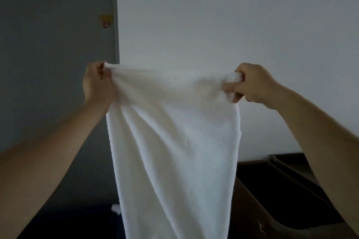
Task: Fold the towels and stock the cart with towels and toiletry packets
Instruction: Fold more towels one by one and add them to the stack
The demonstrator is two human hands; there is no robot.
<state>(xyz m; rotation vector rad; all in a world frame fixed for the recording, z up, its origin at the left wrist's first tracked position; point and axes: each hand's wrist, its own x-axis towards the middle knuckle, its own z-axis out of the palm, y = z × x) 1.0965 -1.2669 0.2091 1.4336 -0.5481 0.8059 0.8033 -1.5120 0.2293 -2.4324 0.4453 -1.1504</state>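
Observation:
A white towel hangs in the air in front of me, spread out between both hands and narrowing toward the bottom edge of the view. My left hand pinches its upper left corner. My right hand grips the upper right corner, fingers curled into the cloth. Both arms are stretched forward and raised. The towel's lower end runs out of the frame. No cart or toiletry packets are in sight.
A grey door fills the left, with a small yellowish tag on it. A pale wall is behind the towel. A dark wooden piece of furniture sits at the lower right. A dark surface lies at the lower left.

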